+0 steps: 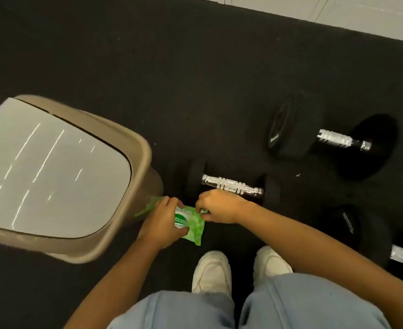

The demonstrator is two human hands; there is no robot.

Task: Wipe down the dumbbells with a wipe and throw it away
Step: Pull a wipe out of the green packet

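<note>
My left hand (163, 220) grips a green pack of wipes (192, 225) above the dark floor, just in front of my feet. My right hand (220, 207) pinches the top edge of the pack with thumb and fingers. No loose wipe is visible. Three black dumbbells with chrome handles lie on the floor: one (232, 186) directly behind my hands, a second (333, 138) farther back on the right, a third (371, 236) at the right edge, partly cut off. A beige bin (134, 157) with a grey swing lid stands at the left, close to my left hand.
Black rubber flooring (172, 79) covers the area, with a light floor strip (338, 13) at the top right. My white shoes (212, 271) and light blue trousers fill the bottom of the view, between the bin and the dumbbells.
</note>
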